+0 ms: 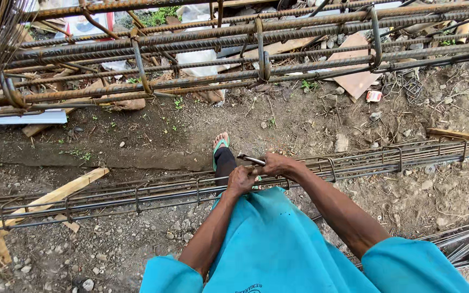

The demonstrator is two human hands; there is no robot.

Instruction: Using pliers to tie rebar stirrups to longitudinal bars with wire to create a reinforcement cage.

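Teal sleeves [278,249] nearest the lens. Left hand [241,180] clenched on the long thin rebar cage [137,192], laid across the gravel ground [109,244] just in front of the knees. Right hand [276,164] closed around a metal tying tool [251,159], just above the cage. Sandalled foot [220,145] beyond. Bigger rusty cage [218,49] farther back.

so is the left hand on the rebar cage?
Touching. The head view shows the left hand closed over the top bars of the rebar cage, no gap visible. The right hand holds a metal tool beside it.
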